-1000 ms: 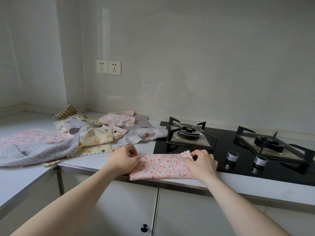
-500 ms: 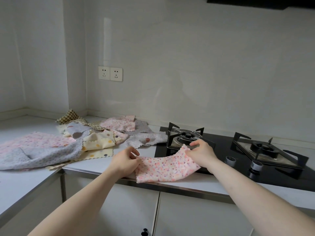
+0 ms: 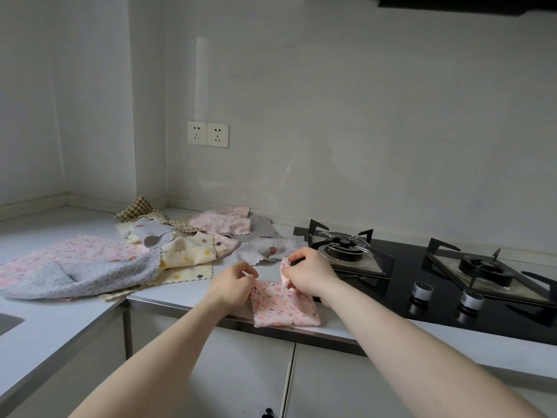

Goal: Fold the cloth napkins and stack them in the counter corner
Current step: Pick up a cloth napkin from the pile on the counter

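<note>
Folding napkin 1, the pink floral napkin (image 3: pixel 283 306) at the counter's front edge, left hand (image 3: pixel 232 285) and right hand (image 3: pixel 310 274) pinching it; loose napkin pile (image 3: pixel 168 251) unfolded, nothing stacked.

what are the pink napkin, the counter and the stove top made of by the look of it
Pink napkin: soft woven cloth, matte, since it creases and drapes. Counter: smooth pale slab, possibly stone or laminate, with a shiny metal front edge. Stove top: black, glossy, probably glass, as it reflects the knobs.
</note>
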Demonstrator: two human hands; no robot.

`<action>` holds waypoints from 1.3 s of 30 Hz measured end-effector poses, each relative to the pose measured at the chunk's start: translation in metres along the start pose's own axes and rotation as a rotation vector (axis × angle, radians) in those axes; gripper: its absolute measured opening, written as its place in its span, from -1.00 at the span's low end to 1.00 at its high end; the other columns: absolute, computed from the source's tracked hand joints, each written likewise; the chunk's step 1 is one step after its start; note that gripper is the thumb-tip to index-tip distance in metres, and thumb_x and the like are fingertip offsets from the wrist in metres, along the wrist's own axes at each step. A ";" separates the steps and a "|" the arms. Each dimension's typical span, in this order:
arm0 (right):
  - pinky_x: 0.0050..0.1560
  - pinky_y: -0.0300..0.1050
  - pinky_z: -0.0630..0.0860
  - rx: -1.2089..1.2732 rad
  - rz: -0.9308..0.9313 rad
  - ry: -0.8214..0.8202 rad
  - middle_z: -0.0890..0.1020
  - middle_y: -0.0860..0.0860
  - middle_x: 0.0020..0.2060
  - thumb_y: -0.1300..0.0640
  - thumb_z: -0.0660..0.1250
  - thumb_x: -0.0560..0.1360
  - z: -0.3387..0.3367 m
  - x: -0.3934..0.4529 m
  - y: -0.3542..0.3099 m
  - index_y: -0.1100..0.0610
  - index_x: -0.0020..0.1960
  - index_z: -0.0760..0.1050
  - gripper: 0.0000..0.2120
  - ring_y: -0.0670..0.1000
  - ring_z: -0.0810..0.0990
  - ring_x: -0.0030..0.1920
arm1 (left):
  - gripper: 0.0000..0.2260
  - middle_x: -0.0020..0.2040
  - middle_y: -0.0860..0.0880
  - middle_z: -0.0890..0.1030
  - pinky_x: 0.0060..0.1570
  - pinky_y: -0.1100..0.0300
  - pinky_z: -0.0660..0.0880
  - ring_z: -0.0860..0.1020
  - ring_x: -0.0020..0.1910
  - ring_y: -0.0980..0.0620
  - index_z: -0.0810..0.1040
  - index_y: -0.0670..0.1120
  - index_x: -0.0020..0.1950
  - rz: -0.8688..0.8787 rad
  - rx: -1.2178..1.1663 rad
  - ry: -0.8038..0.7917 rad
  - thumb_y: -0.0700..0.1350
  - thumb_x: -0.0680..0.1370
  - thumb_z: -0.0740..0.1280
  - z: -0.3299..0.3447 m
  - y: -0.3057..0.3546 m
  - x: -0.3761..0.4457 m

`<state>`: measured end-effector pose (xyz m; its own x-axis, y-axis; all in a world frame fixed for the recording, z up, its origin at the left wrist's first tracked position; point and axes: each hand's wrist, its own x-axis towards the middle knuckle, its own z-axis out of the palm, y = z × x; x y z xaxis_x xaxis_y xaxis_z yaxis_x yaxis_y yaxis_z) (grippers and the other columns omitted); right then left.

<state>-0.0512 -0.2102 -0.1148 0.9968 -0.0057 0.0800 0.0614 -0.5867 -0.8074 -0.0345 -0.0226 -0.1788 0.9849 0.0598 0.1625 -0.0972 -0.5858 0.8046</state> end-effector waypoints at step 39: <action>0.00 -0.08 0.56 0.153 -0.138 0.131 0.69 -0.08 -0.17 0.12 0.53 0.44 0.006 0.006 0.081 0.02 -0.09 0.58 -0.86 -0.08 0.59 -0.20 | -0.89 -0.32 0.10 0.59 -0.36 0.42 0.40 0.53 -0.33 0.14 0.65 0.00 -0.11 0.096 -0.078 -0.097 -0.21 0.48 0.45 0.001 0.003 0.000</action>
<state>-0.0397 -0.2527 -0.1830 0.9639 -0.0447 0.2626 0.2135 -0.4602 -0.8618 -0.0342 -0.0253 -0.1769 0.9794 -0.0745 0.1878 -0.1989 -0.5201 0.8306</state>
